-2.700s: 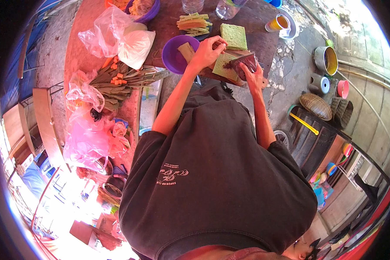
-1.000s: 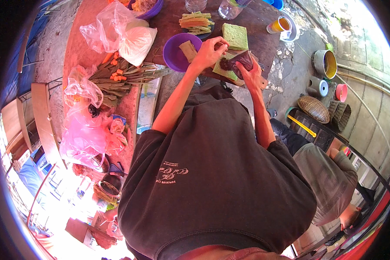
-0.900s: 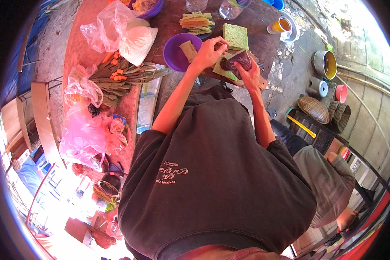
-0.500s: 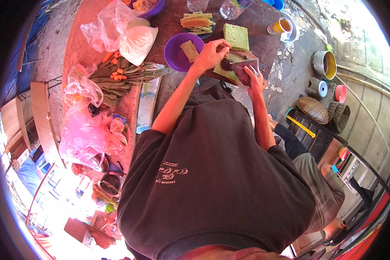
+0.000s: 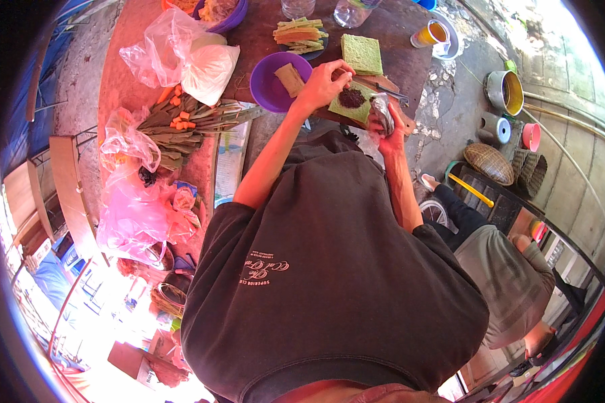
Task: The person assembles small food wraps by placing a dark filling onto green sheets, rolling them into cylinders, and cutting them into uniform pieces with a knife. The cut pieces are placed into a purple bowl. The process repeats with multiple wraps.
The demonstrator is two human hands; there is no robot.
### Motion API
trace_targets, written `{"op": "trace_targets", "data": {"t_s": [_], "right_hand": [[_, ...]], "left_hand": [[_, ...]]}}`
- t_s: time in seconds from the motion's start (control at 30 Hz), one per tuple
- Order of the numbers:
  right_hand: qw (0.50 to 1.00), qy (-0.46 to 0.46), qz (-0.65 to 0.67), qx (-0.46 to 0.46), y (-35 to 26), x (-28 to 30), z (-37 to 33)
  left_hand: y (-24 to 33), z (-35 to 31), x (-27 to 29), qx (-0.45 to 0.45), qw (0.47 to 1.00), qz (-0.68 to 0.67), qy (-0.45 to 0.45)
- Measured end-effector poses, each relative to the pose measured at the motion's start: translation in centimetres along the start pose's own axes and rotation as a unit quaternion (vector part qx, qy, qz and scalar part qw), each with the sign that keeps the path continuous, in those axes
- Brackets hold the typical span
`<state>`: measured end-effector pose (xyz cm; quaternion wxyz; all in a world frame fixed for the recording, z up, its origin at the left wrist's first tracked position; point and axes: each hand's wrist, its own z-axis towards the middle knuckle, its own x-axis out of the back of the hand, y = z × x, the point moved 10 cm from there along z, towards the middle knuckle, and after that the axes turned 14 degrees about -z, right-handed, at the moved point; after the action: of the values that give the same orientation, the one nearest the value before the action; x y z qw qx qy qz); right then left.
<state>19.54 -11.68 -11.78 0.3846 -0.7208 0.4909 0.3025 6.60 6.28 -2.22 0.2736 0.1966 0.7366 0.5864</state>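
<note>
My right hand (image 5: 391,134) is closed round a small clear plastic bag (image 5: 382,113) with dark chocolate sprinkles in it, beside the near right edge of a green bread slice (image 5: 341,107). A heap of dark chocolate sprinkles (image 5: 351,98) lies on that slice, which rests on a wooden board (image 5: 398,101). Over the slice's far left corner hovers my left hand (image 5: 323,85), its fingers curled and thumb drawn in; whatever they may pinch is too small to make out. Behind stands a stack of green bread slices (image 5: 361,55). A knife (image 5: 386,91) lies on the board, partly hidden.
Left of my left hand sits a purple bowl (image 5: 262,84) holding a brown piece. Farther back are a plate of stacked strips (image 5: 301,35), an orange-yellow cup (image 5: 429,33) and a white-filled bag (image 5: 212,70). Leaves (image 5: 171,138) lie left. Another person (image 5: 504,282) is at the right.
The bag in my right hand has swung upright and off the bread, uncovering the heap of sprinkles. My left hand stays nearly in place. The other person at the right has shifted.
</note>
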Motion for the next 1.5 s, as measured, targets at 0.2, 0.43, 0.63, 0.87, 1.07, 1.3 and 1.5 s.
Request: {"op": "trace_targets", "data": {"t_s": [0.2,0.43,0.63,0.87,1.07,1.3,1.5], "right_hand": [[0.985,-0.118,0.123,-0.027,0.8,-4.5,-0.6],[0.979,-0.148,0.137,-0.028,0.9,-8.2,-0.2],[0.967,-0.184,0.162,-0.070,2.0,-11.4,-0.1],[0.985,-0.141,0.006,-0.095,3.2,-13.6,0.6],[0.956,-0.190,-0.195,-0.108,3.7,-17.6,2.2],[0.881,-0.081,-0.459,0.087,-2.0,-18.2,3.9],[0.671,0.081,-0.707,0.208,-7.4,-13.7,2.6]], "left_hand": [[2.0,-0.4,-1.7,-0.040,0.997,0.017,-0.071],[4.7,-1.6,-4.0,-0.077,0.986,-0.020,-0.144],[6.8,-1.8,-4.1,-0.131,0.979,-0.012,-0.155],[10.4,-2.4,-2.1,-0.185,0.974,-0.042,-0.126],[13.2,-2.9,2.4,-0.178,0.976,-0.055,-0.110],[16.1,-3.2,14.5,-0.314,0.938,-0.036,0.144],[8.9,-3.8,22.8,-0.243,0.900,0.021,0.362]]}}
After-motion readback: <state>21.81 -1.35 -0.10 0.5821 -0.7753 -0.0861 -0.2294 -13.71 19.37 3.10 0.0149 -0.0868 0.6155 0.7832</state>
